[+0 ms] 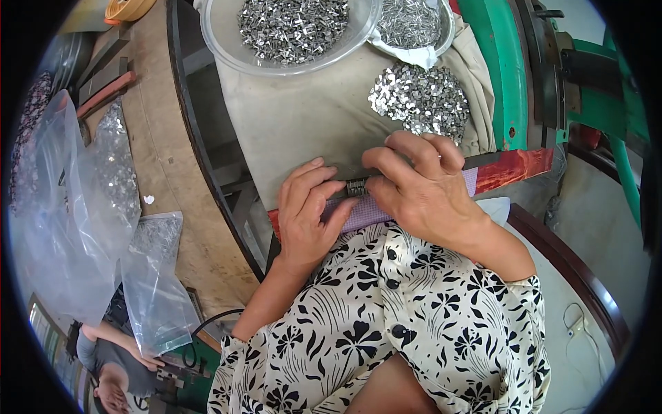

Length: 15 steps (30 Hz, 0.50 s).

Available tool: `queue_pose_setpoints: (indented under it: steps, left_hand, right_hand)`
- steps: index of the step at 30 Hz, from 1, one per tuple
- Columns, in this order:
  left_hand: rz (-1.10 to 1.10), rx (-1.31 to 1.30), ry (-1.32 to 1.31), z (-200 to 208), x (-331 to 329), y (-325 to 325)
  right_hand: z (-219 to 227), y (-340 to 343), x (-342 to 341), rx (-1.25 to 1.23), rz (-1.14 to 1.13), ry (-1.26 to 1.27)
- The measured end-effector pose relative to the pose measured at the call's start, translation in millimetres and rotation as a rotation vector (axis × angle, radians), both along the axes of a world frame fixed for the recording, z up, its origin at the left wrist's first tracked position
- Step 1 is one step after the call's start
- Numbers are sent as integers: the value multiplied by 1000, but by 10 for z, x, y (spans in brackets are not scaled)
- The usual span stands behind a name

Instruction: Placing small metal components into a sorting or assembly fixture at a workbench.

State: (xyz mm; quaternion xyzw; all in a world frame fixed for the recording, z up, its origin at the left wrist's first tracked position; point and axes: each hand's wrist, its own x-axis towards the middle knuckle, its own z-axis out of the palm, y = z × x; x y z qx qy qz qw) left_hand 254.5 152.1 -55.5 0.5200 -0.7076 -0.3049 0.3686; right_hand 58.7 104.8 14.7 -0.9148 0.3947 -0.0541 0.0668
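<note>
A short row of small metal pieces [356, 187] sits on a dark narrow bar [480, 161] between the two hands, above a purple checked cloth [362, 214]. The left hand [303, 214] has its thumb and forefinger apart by the row's left end; the right hand [424, 190] curls its fingers at the other end. Whether either pinches anything, I cannot tell. Beyond, a heap of shiny metal bits [420, 100] lies on a beige cloth [296, 114], near a filled clear plastic tub [231, 58] and a bowl of metal pins [410, 24].
</note>
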Motion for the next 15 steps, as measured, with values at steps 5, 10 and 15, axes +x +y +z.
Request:
queue_pose_setpoints:
  steps: [5,10,15]
  left_hand:
    - [7,4,3,-8,-2,2]
    - [12,15,6,-14,-1,0]
    - [11,15,22,-17,1,4]
  right_hand:
    - [-58,-35,35,-14,28,17]
    - [-18,-132,-56,213,-66,-172]
    - [49,-214,-168,307,-180,-300]
